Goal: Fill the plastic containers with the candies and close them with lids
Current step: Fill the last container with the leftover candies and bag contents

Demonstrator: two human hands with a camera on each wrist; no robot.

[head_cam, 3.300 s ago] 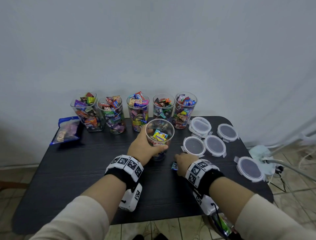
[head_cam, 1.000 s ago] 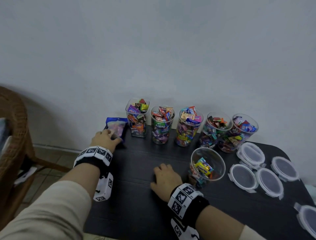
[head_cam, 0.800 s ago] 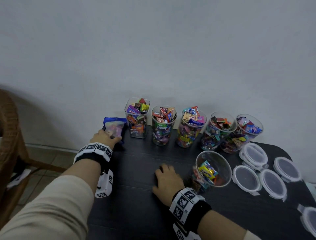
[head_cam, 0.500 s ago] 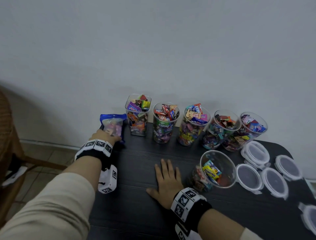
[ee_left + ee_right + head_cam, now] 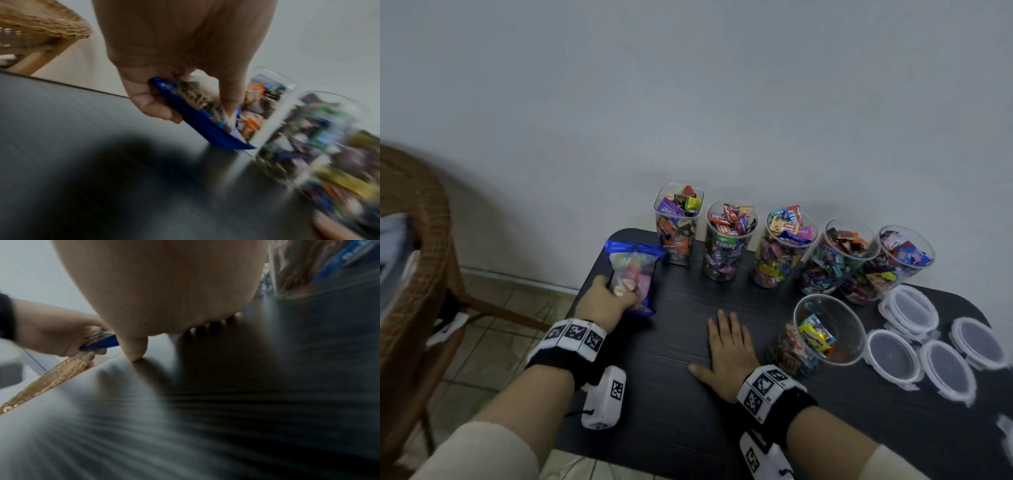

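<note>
My left hand grips a blue candy bag at the table's far left corner; in the left wrist view its thumb and fingers pinch the candy bag, which tilts with one end touching the table. My right hand lies flat on the black table, fingers straight, holding nothing. Just right of it stands a clear container partly filled with candies. Several full containers line the wall side. Several round lids lie at the right.
A wicker chair stands left of the table, close to its edge. Tiled floor shows between them. The wall runs right behind the row of containers. The wrist views are blurred.
My left hand has closed around the candy bag and lifted it a little toward me. My right hand has flattened its fingers on the table.
</note>
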